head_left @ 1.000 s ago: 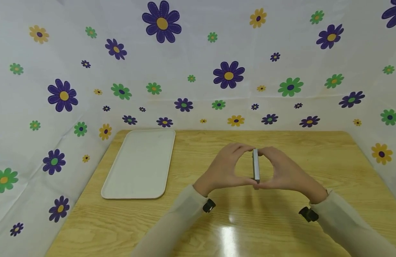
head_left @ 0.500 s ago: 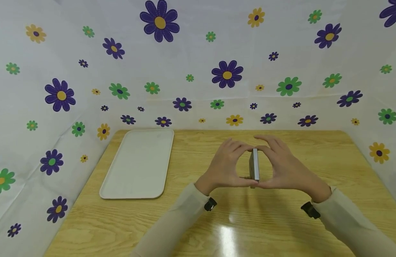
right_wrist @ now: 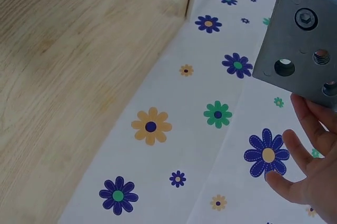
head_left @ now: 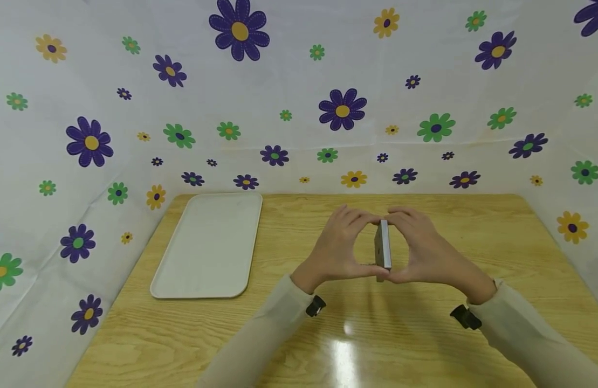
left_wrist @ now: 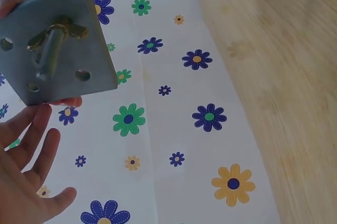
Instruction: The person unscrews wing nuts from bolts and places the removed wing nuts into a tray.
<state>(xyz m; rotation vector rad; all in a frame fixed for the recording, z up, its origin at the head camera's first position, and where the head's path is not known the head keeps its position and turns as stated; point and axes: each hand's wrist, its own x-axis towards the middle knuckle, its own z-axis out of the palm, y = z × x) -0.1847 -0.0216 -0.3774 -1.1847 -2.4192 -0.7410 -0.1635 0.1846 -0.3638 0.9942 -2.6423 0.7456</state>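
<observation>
A grey metal plate (head_left: 385, 245) stands on edge between my two hands, above the wooden table. My left hand (head_left: 334, 248) and right hand (head_left: 427, 250) both pinch it, thumbs at its near edge and fingertips at its far edge. The left wrist view shows one face of the plate (left_wrist: 71, 58) with several holes and a threaded bolt (left_wrist: 50, 58) sticking out, a brass-coloured wing nut (left_wrist: 59, 28) on it near the plate. On the opposite face, in the right wrist view, a hex-socket screw head (right_wrist: 306, 19) sits in a hole.
A pale rectangular tray (head_left: 206, 248) lies on the left part of the wooden table (head_left: 299, 323). White cloth (head_left: 289, 70) printed with flowers hangs behind the table and along both sides. A dark wrist camera sits on each sleeve.
The plate has turned slightly, showing more of its left face in the head view. The spare fingers of both hands have lifted away from the pinching fingers. The tray has stayed put.
</observation>
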